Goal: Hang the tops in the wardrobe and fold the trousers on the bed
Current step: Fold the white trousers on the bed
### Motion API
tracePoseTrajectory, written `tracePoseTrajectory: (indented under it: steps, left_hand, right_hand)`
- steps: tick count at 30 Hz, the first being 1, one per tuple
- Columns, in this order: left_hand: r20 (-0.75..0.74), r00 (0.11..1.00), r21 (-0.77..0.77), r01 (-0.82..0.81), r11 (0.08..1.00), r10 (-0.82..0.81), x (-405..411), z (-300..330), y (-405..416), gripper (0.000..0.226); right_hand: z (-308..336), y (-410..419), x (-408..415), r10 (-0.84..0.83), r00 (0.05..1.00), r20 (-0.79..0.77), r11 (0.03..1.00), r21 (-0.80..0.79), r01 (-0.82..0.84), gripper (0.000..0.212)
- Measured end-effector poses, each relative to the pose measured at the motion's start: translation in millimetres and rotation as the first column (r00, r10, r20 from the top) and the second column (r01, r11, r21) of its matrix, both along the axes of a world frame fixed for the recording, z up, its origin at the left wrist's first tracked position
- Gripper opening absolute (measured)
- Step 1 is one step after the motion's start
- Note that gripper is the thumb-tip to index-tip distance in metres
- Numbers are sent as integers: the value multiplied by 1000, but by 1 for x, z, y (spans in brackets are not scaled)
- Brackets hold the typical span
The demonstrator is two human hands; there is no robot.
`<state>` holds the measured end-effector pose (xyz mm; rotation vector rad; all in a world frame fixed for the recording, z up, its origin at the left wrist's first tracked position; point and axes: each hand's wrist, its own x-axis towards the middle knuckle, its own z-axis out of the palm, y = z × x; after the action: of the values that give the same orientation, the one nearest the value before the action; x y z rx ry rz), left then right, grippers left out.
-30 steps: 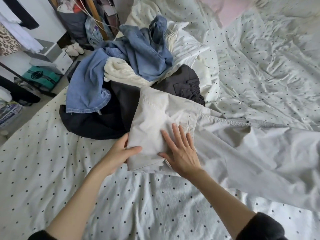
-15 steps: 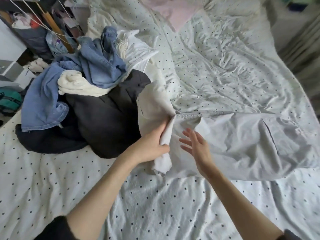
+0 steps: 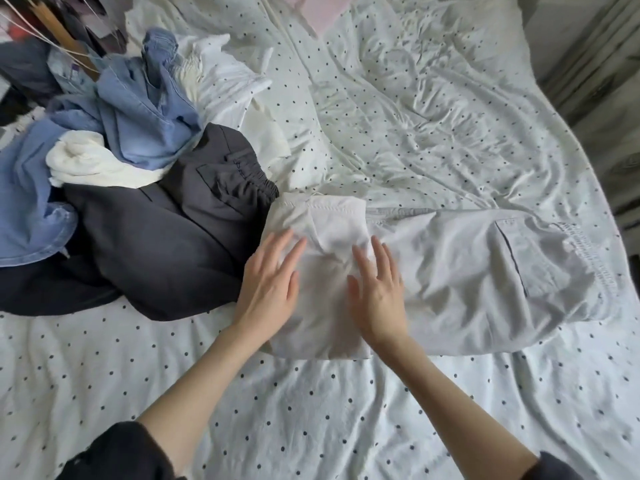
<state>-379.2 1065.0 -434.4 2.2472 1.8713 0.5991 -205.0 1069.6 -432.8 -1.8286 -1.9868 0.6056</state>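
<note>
Two hands lie flat on the pale trousers [image 3: 460, 271], which stretch across the middle of the frame on the dotted bed cover [image 3: 311, 410]. One leg end is folded back over the rest, and that folded part sits directly under both palms. Left hand [image 3: 268, 289] rests on the fold's left edge, fingers straight and spread; right hand [image 3: 379, 299] rests just beside it toward centre, fingers likewise straight and slightly apart. Neither pinches the cloth. Trouser waistband and pocket lie toward the right of the frame, well apart from the hands. Touching the fold's left side is a dark grey garment [image 3: 166, 237], with blue denim [image 3: 145, 119] and white clothes [image 3: 86, 164] heaped in the upper left.
</note>
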Motion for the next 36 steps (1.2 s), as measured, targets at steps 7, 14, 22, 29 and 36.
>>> tracePoseTrajectory:
  steps: [7, 14, 22, 29, 36]
  left_hand:
    - [-368, 929, -219, -54, 974, -32, 2, -61, 50, 61]
    - [-453, 891, -245, -104, 964, -19, -3, -115, 61, 59]
    - [-101, 994, -362, 4, 932, -43, -13, -87, -44, 60]
    - [483, 759, -443, -220, 869, 437, -28, -76, -69, 46]
    - [518, 411, -762, -177, 623, 750, -38, -53, -24, 22]
  right_hand:
    - [-62, 13, -10, 235, 940, 248, 972, -57, -228, 52]
    - [-103, 22, -8, 238, 903, 358, 969, -22, -247, 53]
    - [-66, -16, -36, 238, 889, 391, 970, -46, -239, 49]
    - [-62, -48, -43, 244, 919, 308, 969, -118, -218, 45]
    - [-56, -39, -32, 133, 942, 308, 980, -184, -78, 48]
